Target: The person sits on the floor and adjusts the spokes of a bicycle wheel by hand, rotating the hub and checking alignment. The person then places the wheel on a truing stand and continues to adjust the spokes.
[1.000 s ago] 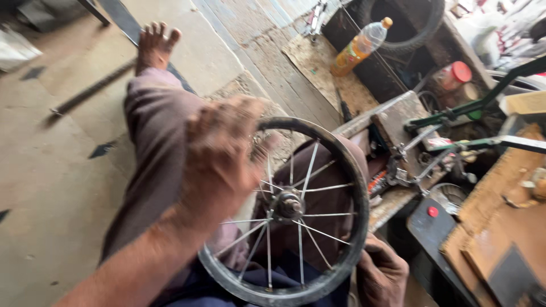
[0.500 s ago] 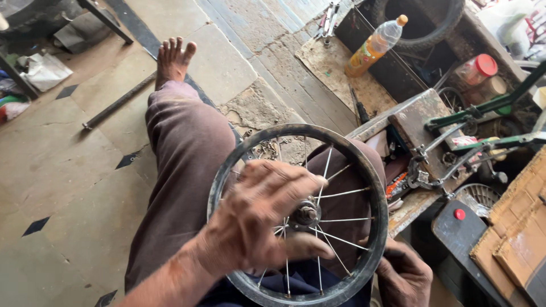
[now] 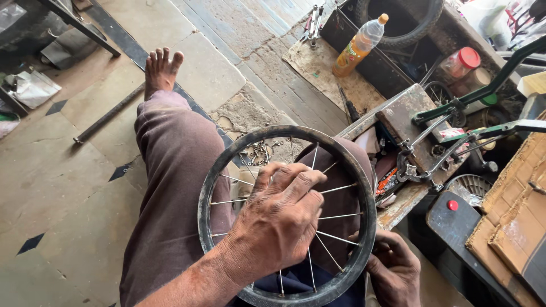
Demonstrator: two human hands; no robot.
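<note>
A small spoked wheel (image 3: 222, 165) with a dark rim lies flat over my lap. My left hand (image 3: 278, 219) rests on top of the spokes at its middle and covers the hub, fingers curled down among the spokes. My right hand (image 3: 395, 270) is at the rim's lower right edge, fingers bent against the rim and the spoke ends there. My legs in brown trousers (image 3: 173, 170) stretch out under the wheel, with a bare foot (image 3: 161, 67) on the floor.
A green bicycle frame part (image 3: 483, 91) lies at the right over a cluttered box of parts. An orange drink bottle (image 3: 358, 45), a red-lidded jar (image 3: 459, 61) and a tyre (image 3: 398, 34) are at the back. Cardboard (image 3: 512, 210) is at the right, a metal rod (image 3: 108, 113) at the left.
My left hand has slid from the wheel's upper left to its middle over the hub. The view has shifted, so the wheel sits lower and more central.
</note>
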